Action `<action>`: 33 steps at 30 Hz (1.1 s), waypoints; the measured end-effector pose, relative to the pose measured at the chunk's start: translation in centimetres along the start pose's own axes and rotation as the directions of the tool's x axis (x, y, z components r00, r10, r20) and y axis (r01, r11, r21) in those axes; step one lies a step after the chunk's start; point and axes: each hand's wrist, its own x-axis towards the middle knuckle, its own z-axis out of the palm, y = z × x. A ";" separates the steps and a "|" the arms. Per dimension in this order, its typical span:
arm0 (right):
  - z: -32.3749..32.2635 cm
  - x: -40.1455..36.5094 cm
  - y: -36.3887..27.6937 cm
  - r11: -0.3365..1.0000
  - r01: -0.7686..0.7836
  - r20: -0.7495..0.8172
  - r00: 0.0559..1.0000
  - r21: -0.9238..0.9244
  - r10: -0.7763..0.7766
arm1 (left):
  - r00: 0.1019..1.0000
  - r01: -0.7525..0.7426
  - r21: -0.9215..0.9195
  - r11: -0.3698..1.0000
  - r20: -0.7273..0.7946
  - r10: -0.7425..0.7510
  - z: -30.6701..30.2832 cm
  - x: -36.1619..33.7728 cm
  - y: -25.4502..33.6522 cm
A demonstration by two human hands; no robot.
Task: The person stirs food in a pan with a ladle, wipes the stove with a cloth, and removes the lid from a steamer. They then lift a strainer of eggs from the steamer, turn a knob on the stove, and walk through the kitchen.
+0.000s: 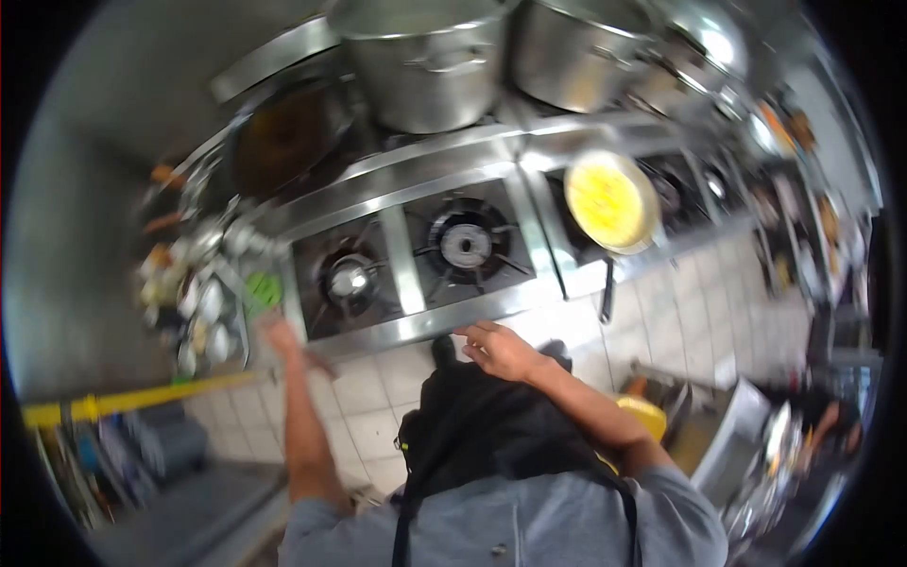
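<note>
My left hand [277, 333], smeared by motion, reaches to the left end of the stove, right below a bright green item [265, 288] at the edge of the utensil area. What its fingers do is blurred. My right hand [499, 350] hangs in front of the stove's front edge, fingers loosely bent and apart, with nothing in it. On the right-hand burners stands a frying pan [652, 210] with yellow food [603, 200] in it, its dark handle pointing toward me. Closest to my right hand are the stove's steel front rail [444, 319] and a bare burner [466, 246].
Large steel pots [425, 85] stand along the back, beside a wide dark pan [283, 142]. Containers and utensils [203, 302] crowd the left side. A yellow bar [161, 392] runs at lower left. Another person's arm [824, 425] shows at far right, near foil-like shiny items [777, 444].
</note>
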 end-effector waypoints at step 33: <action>-1.1 -2.1 -5.7 0.725 -0.385 -0.068 0.858 0.571 0.509 | 0.060 0.937 -0.219 0.273 0.869 0.492 -8.3 1.1 35.9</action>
